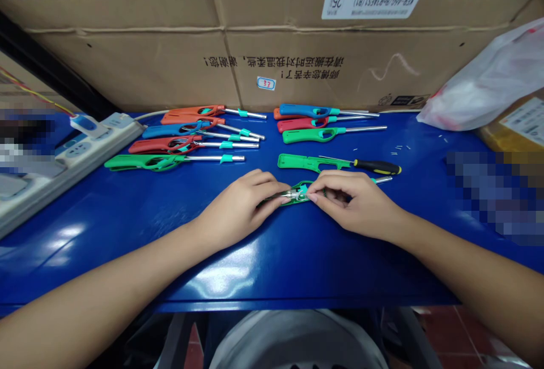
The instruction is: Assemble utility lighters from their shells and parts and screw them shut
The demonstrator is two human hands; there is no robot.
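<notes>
An opened green long-nosed gas lighter (293, 200) lies on the blue table, with its inner parts and a teal trigger piece showing. My left hand (246, 202) is closed on the lighter's handle end, thumb and forefinger beside the clear inner part. With thumb and forefinger pinched at the teal piece, my right hand (355, 199) covers the lighter's front; what it pinches is too small to make out. The metal tube (385, 179) sticks out beyond that hand. Just behind lie a loose green shell half (297, 162) and a black and yellow screwdriver (376, 166).
Several lighters with teal pieces on their tubes, such as a green one (140, 162), lie at back left. More lighters, including a blue one (301, 110), lie at back right. A power strip (72, 165), cardboard box (170, 46) and plastic bag (480, 85) border the table.
</notes>
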